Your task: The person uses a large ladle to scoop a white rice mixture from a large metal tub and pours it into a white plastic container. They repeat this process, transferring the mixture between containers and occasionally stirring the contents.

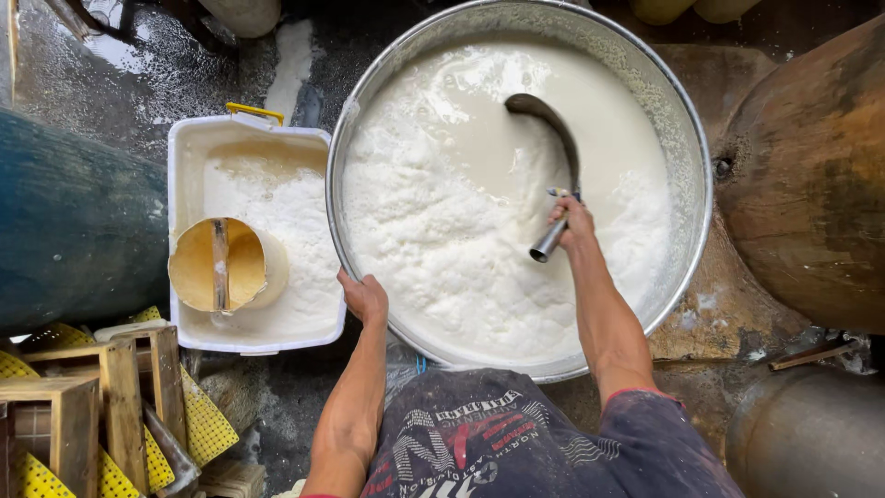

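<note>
Gripping the basin (687, 120) rim, left hand (364, 297) fingers curl; right hand (573, 221) clamps the ladle (553, 138); white tub (184, 148) sits left of the basin.

I see my right hand (573, 221) gripping a metal ladle (553, 157) dipped into the white curdled liquid in a big metal basin (687, 129). My left hand (364, 297) grips the basin's near rim, beside a white tub (184, 157) holding a yellow scoop (217, 265).

basin (687, 111) silver | curd (461, 240) white | tub (184, 157) white | scoop (217, 266) tan
</note>
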